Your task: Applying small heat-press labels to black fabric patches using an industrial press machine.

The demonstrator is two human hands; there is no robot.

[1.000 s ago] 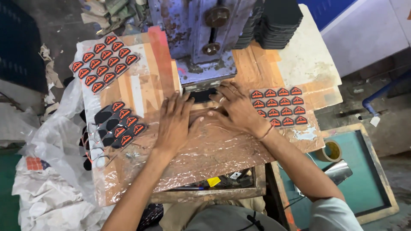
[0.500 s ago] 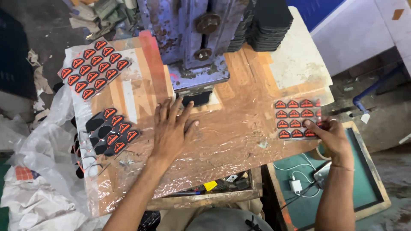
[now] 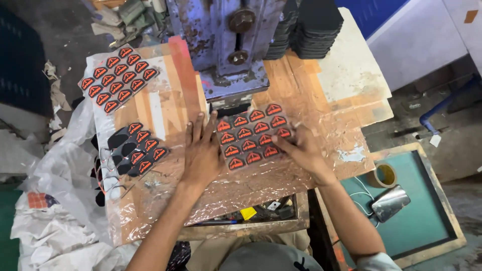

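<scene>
Red-and-black badges sit in 3 groups on the plastic-wrapped wooden desk (image 3: 165,108). 1 sheet of badges (image 3: 252,136), 3 rows of 4, so 12 in all, lies just in front of the blue press (image 3: 228,47), between the 2 hands. A second sheet (image 3: 118,78) at the far left corner holds about 15 badges in 3 rows. A looser cluster (image 3: 136,149) near the left edge shows about 8 red badges and a few plain black blanks. 2 stacks of black blanks (image 3: 306,25) stand behind the press. The left hand (image 3: 202,150) lies flat, fingers spread, palm down, touching the sheet's left edge. The right hand (image 3: 301,149) rests on the sheet's right edge, fingers pressing down on it; neither hand is closed around anything. 1 tape roll (image 3: 384,175) and 1 phone (image 3: 390,202) lie on a green tray to the right.
</scene>
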